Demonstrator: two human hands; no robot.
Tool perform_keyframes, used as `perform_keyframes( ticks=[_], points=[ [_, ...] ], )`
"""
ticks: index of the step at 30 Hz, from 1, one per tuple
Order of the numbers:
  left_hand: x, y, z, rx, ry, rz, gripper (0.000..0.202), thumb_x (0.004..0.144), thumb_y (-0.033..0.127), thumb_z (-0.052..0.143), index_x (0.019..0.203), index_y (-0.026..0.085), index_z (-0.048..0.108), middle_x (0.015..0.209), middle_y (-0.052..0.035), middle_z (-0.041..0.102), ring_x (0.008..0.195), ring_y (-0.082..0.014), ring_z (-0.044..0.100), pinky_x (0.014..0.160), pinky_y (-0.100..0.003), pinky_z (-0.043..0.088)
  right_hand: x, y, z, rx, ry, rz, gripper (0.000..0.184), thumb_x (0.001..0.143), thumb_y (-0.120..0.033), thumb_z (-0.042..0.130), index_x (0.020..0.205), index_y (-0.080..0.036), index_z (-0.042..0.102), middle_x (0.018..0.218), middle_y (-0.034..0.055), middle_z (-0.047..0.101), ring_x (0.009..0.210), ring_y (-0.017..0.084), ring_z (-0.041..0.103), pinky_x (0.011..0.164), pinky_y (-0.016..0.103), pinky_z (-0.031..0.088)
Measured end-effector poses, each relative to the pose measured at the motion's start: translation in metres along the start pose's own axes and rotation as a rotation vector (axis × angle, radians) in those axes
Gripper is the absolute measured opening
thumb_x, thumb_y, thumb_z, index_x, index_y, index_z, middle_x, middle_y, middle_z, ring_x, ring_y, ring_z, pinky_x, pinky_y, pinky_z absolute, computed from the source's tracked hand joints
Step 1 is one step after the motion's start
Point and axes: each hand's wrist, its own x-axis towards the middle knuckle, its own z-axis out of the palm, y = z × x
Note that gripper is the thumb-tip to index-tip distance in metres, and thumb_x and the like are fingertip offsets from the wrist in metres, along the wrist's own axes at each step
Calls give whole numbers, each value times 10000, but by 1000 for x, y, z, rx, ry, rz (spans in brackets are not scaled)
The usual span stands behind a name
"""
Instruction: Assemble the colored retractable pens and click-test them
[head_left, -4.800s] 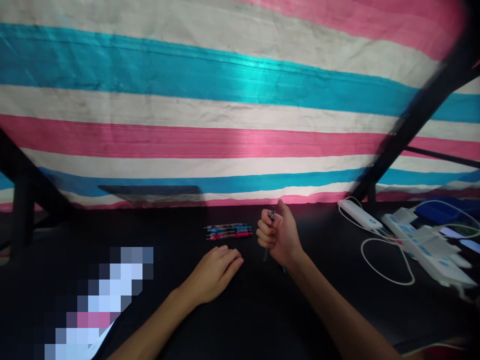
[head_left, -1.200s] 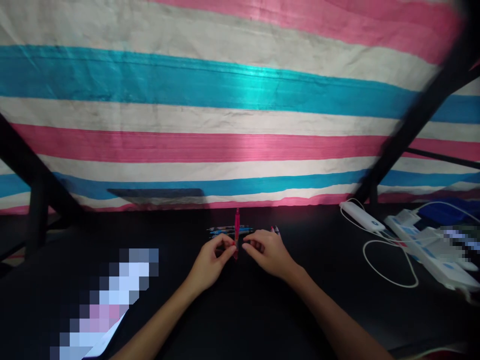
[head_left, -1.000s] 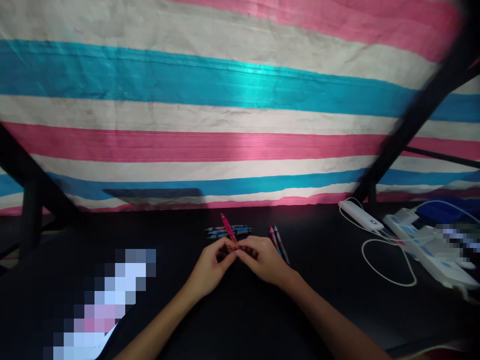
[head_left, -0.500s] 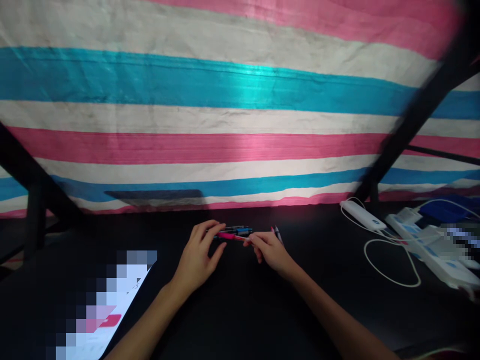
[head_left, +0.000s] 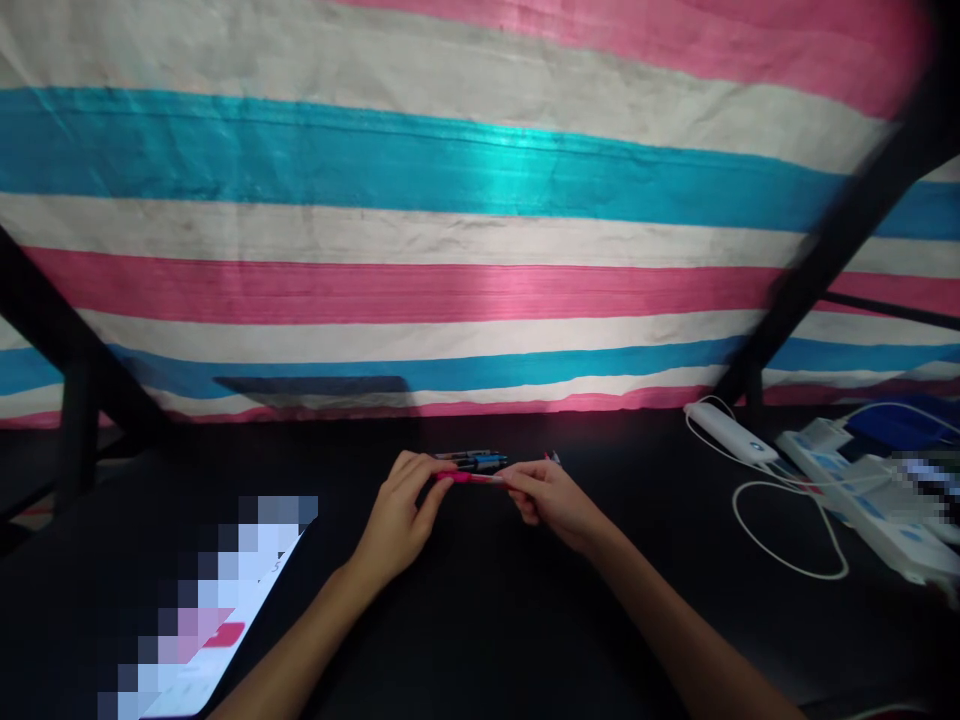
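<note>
A pen (head_left: pixel 469 478) with a pink grip and a clear barrel lies level between my two hands. My left hand (head_left: pixel 401 510) pinches its pink end between thumb and fingers. At the other end, my right hand (head_left: pixel 547 495) is closed on the clear barrel. Just behind the held pen, several dark and blue pens (head_left: pixel 480 461) lie side by side on the black table (head_left: pixel 480 620). Another small item (head_left: pixel 553 458), dark and white with some red, shows past my right hand, which partly hides it.
To the left lies a lit screen (head_left: pixel 247 600), partly blurred out. On the right are a white power strip (head_left: pixel 877 510), a white charger-like block (head_left: pixel 731 430), looping white cables (head_left: pixel 787 575) and a blue item (head_left: pixel 904 422). Striped sheeting (head_left: pixel 480 290) hangs behind, between dark bars (head_left: pixel 810 270).
My left thumb has closed onto the pink end of the pen; it was apart from it before. My right hand still grips the other end. The view has shifted slightly.
</note>
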Motion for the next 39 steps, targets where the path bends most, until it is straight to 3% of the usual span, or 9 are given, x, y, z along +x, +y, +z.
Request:
perform_keyframes(
  ticks=[3, 6, 11, 14, 17, 22, 31, 36, 39],
  points=[
    [0, -3, -1, -8, 38, -20, 138, 914, 228, 498, 1032, 217, 569, 958, -45, 612, 930, -198, 524, 816, -346, 448, 2, 1, -2, -30, 45, -48, 304, 744, -396, 684, 867, -118, 678, 570, -52, 430, 454, 43, 331, 428, 202, 220],
    [0, -1, -2, 116, -47, 46, 162, 914, 227, 485, 1058, 210, 556, 982, -57, 604, 951, -213, 509, 827, -361, 433, 2, 2, -3, -29, 34, -30, 292, 747, -398, 679, 819, -115, 667, 566, -48, 445, 453, 42, 337, 426, 200, 227],
    [2, 6, -1, 519, -233, 141, 240, 919, 229, 409, 1103, 198, 560, 994, -96, 590, 901, -256, 493, 753, -396, 401, -5, -1, 5, 5, -135, 142, 288, 768, -391, 670, 821, -108, 655, 525, -55, 436, 421, 31, 283, 405, 194, 145],
    [2, 7, 2, 618, -286, 208, 204, 871, 227, 457, 1024, 179, 584, 1034, -117, 578, 910, -270, 489, 774, -412, 388, -10, -2, 8, 44, -248, 195, 291, 806, -377, 645, 888, -98, 662, 519, -64, 404, 418, 24, 248, 409, 188, 125],
    [-2, 5, 7, 654, -234, 235, 122, 836, 233, 502, 827, 162, 601, 894, -110, 596, 853, -265, 500, 731, -386, 382, -13, -2, 10, 146, -375, 279, 278, 845, -360, 612, 914, -94, 660, 517, -77, 356, 422, 17, 213, 418, 175, 129],
    [-9, -3, 14, 661, -46, 245, 358, 899, 244, 458, 555, 198, 548, 552, -31, 535, 602, -184, 486, 579, -323, 310, -14, 3, 16, 225, -429, 360, 286, 859, -339, 599, 955, -81, 674, 509, -66, 369, 417, 19, 220, 420, 172, 143],
    [-8, -3, 12, 747, -5, 206, 432, 909, 261, 437, 500, 193, 560, 472, -27, 551, 505, -155, 507, 527, -303, 296, -14, 12, 28, 109, -241, 224, 297, 736, -344, 709, 875, -82, 726, 496, -38, 445, 423, 26, 264, 433, 202, 137],
    [-8, -5, 15, 690, -129, 33, 457, 922, 306, 393, 533, 177, 598, 523, -63, 610, 526, -170, 553, 524, -280, 306, -14, 12, 32, -371, -81, -128, 219, 781, -306, 649, 874, -136, 750, 501, -33, 491, 469, 72, 378, 470, 216, 253],
    [-6, -1, 14, 691, -242, -66, 421, 928, 362, 368, 661, 184, 641, 594, -70, 648, 544, -185, 589, 501, -263, 286, -13, 10, 29, -548, 1, -318, 200, 822, -279, 599, 889, -174, 755, 657, 3, 648, 591, 128, 530, 564, 239, 383]
  ],
)
